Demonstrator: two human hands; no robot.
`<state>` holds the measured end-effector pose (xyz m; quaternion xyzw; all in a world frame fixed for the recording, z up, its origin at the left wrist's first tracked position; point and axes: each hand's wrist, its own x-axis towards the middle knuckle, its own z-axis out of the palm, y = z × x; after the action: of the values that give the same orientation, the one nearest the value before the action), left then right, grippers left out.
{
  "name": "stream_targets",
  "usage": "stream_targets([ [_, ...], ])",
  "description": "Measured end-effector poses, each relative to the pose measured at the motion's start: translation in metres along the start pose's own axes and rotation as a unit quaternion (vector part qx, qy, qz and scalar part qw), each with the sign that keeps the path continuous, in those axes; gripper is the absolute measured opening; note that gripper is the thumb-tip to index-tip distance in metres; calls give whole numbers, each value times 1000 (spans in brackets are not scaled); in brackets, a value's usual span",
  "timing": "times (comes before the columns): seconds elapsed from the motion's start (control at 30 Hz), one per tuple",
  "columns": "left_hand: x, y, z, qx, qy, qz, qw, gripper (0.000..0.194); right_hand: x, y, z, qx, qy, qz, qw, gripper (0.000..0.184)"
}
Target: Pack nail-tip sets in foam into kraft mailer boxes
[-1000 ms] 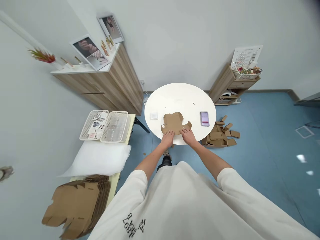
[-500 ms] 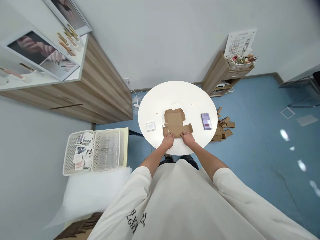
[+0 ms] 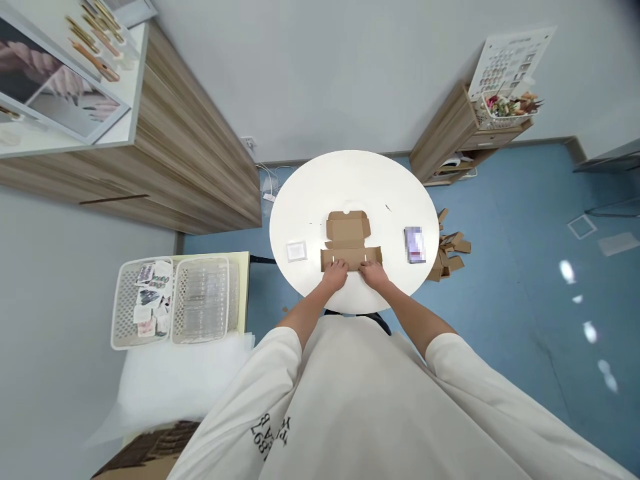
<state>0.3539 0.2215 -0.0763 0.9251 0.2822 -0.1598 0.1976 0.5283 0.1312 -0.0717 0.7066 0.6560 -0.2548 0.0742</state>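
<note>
An unfolded brown cardboard box [image 3: 349, 231] lies on the round white table [image 3: 320, 180], its lid panel pointing away from me and its near panel running crosswise. Two small white slots or marks show on that near panel. My left hand [image 3: 336, 275] grips the near edge left of centre, its fingers curled over the cardboard. Close by on the right, my right hand [image 3: 373, 274] holds the same edge with its fingers bent. The thumbs are partly hidden. A small white frame-like item [image 3: 297, 251] sits to the left, and a purple packet [image 3: 415, 245], blurred, to the right.
Flat cardboard pieces [image 3: 450, 257] lie on the floor right of the table. White baskets [image 3: 200, 300] with clear boxes and small packets stand on a side table at left. A wooden cabinet [image 3: 200, 140] and a small shelf unit [image 3: 445, 133] flank the wall.
The box's near panel now lies straighter, its right side flap no longer angled up. Both hands stay on the near edge. The view has shifted slightly.
</note>
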Motion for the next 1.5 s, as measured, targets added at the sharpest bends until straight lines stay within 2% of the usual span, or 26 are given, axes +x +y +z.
stream_targets([
  [0.1,12,2,-8,-18,-11,-6,1000,33,2,2,-5,0,-19,6,1000,36],
  [0.2,20,1,-17,-34,-31,-21,999,36,7,5,-11,33,-9,18,999,39],
  [0.27,22,0,-22,-44,-43,-29,998,40,17,12,-18,63,27,34,997,41],
  [0.33,24,-1,-26,-50,-51,-39,997,45,31,22,-27,85,91,69,990,41],
  [0.43,27,0,-26,-58,-56,-55,995,52,58,40,-40,121,153,152,969,39],
  [0.5,28,0,-24,-66,-55,-60,995,55,75,50,-44,174,149,180,957,39],
  [0.57,28,0,-22,-73,-53,-62,994,59,86,57,-45,243,128,178,945,41],
  [0.63,28,0,-21,-79,-56,-63,993,63,91,59,-44,289,132,176,932,41],
  [0.77,26,0,-26,-77,-61,-67,993,68,85,59,-45,321,169,197,911,37],
  [0.87,25,0,-31,-76,-59,-65,993,67,76,60,-48,332,166,201,907,34],
  [1.0,27,2,-33,-70,-63,-61,994,52,64,57,-50,311,146,189,920,32],
  [1.13,27,3,-31,-51,-59,-57,995,42,48,40,-45,193,176,198,945,33],
  [1.17,26,3,-30,-49,-58,-55,996,41,44,35,-42,173,168,179,954,34],
  [1.23,25,2,-29,-50,-55,-52,996,39,37,23,-36,161,92,109,977,41],
  [1.3,23,1,-29,-54,-53,-47,996,38,32,13,-29,129,28,58,990,65],
  [1.4,21,0,-29,-61,-50,-41,996,36,29,3,-23,92,-21,54,994,85],
  [1.5,17,-1,-27,-75,-42,-35,996,40,27,-4,-22,84,-39,81,992,87],
])
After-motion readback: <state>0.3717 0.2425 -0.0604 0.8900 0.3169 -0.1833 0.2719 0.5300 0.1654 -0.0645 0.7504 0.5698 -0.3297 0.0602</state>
